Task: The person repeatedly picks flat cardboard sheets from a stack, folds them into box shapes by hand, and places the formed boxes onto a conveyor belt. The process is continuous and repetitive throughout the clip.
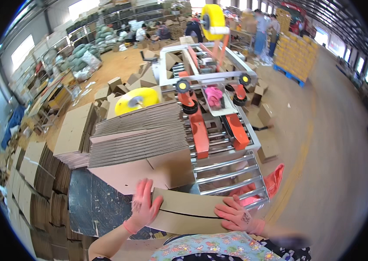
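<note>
A brown cardboard box [188,204] lies in front of my body, its two top flaps folded in with a narrow dark gap between them. My left hand [142,208], in a pink glove, rests against the box's left end, fingers stretched forward and thumb spread over the flap. On the right end my right hand [238,216], also pink-gloved, lies flat with its fingers stretched across both flaps. Just beyond the box, a thick stack of folded flat cartons [142,150] stands on the dark worktable [92,204]. What lies under the box is hidden.
A roller conveyor [231,174] runs forward into a carton sealing machine [205,82] with orange guides and a yellow tape roll [213,21]. Another yellow tape roll [137,101] lies behind the stack. More flat cartons [40,204] fill the left. A loaded blue pallet [289,75] stands far right.
</note>
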The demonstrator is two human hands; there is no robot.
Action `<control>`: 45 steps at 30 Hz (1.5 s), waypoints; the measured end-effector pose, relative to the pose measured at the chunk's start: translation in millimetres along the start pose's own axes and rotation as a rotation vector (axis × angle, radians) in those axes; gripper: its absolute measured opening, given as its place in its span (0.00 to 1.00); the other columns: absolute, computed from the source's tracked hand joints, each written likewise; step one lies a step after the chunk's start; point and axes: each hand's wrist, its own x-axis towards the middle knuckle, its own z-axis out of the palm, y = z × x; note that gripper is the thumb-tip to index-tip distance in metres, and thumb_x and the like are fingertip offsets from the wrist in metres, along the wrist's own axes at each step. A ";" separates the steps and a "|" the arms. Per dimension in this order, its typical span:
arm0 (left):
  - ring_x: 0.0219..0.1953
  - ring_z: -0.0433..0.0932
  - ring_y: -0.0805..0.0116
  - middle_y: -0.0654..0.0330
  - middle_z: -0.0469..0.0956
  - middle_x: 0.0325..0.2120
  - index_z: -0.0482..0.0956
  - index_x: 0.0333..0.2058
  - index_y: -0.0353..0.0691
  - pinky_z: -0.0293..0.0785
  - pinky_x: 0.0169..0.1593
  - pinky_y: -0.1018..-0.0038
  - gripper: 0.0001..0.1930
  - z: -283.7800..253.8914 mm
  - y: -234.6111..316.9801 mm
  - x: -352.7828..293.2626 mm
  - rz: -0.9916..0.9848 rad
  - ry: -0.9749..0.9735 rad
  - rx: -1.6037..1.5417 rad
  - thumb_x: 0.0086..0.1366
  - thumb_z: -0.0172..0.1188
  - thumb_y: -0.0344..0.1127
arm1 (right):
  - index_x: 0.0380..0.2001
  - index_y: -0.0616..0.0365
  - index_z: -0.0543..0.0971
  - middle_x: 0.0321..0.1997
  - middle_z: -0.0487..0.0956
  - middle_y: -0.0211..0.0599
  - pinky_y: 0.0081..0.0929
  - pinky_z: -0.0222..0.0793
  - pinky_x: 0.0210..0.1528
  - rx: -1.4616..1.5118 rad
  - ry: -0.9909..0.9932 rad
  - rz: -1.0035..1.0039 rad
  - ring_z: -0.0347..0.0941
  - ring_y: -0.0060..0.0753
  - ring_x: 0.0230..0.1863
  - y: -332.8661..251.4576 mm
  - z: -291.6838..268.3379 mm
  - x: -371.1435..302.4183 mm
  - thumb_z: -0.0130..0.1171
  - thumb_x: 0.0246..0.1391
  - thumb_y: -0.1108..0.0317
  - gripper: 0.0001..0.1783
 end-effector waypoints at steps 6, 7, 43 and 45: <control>0.53 0.75 0.51 0.45 0.77 0.47 0.64 0.60 0.38 0.70 0.55 0.64 0.27 62.4 97.8 124.9 -0.112 -0.605 -0.446 0.69 0.53 0.48 | 0.49 0.57 0.76 0.54 0.74 0.44 0.58 0.44 0.70 -0.002 0.719 0.344 0.65 0.56 0.59 13.3 18.3 -71.1 0.46 0.63 0.60 0.18; 0.53 0.75 0.53 0.48 0.77 0.47 0.66 0.60 0.40 0.70 0.55 0.65 0.25 84.5 121.5 145.6 0.012 -0.620 -0.428 0.70 0.53 0.46 | 0.49 0.57 0.76 0.53 0.73 0.44 0.59 0.46 0.69 -0.142 0.723 0.422 0.65 0.56 0.59 17.3 18.7 -86.5 0.45 0.63 0.59 0.18; 0.26 0.76 0.58 0.60 0.75 0.23 0.73 0.23 0.45 0.70 0.30 0.63 0.16 -19.6 0.6 -24.4 0.533 -0.483 0.658 0.62 0.60 0.48 | 0.22 0.60 0.75 0.17 0.71 0.38 0.34 0.65 0.28 0.776 -1.013 0.141 0.68 0.42 0.23 -50.5 13.6 156.4 0.50 0.60 0.56 0.20; 0.32 0.78 0.55 0.58 0.78 0.27 0.76 0.26 0.43 0.73 0.35 0.60 0.17 -48.8 -3.2 -29.2 0.455 -0.440 0.366 0.62 0.58 0.51 | 0.31 0.58 0.76 0.27 0.77 0.35 0.36 0.69 0.35 0.428 -0.531 -0.293 0.74 0.40 0.29 -35.5 86.4 116.1 0.50 0.61 0.53 0.18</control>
